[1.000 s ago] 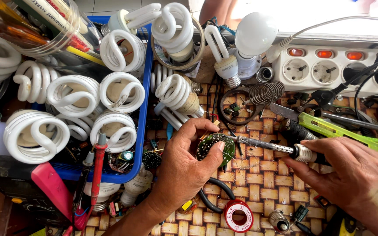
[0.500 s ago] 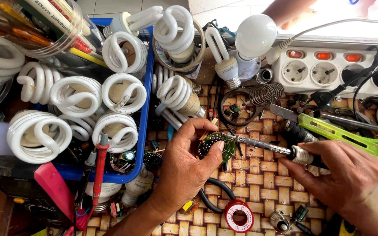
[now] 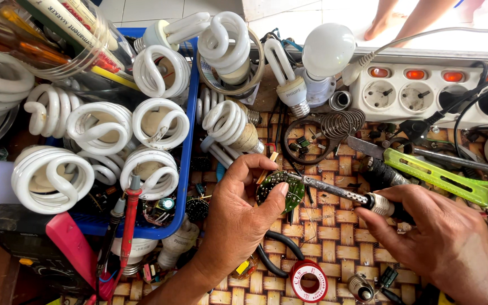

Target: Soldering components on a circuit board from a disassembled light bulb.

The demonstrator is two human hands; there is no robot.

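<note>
My left hand [image 3: 238, 217] pinches the small round green circuit board [image 3: 280, 191] between thumb and fingers, near the middle of the woven surface [image 3: 334, 237]. My right hand [image 3: 447, 243] is clenched around the handle of the soldering iron [image 3: 340, 193], whose metal tip rests on the board's edge. To do this well, I judge the board should stay level and steady in my grip, the tip should sit only on the joint, and my fingertips should stay clear of the hot shaft — they lie close to it.

Along the surface's left edge a blue plastic tray [image 3: 186, 169] holds many white spiral lamp tubes [image 3: 100, 127]. At the far left corner a clear plastic tub [image 3: 63, 42] holds markers and screwdrivers. Along the far edge runs a white power strip [image 3: 425, 93] with plugs in it — beside it stands a round white bulb [image 3: 329, 51]. A red solder spool [image 3: 309, 280] lies at the near edge.
</note>
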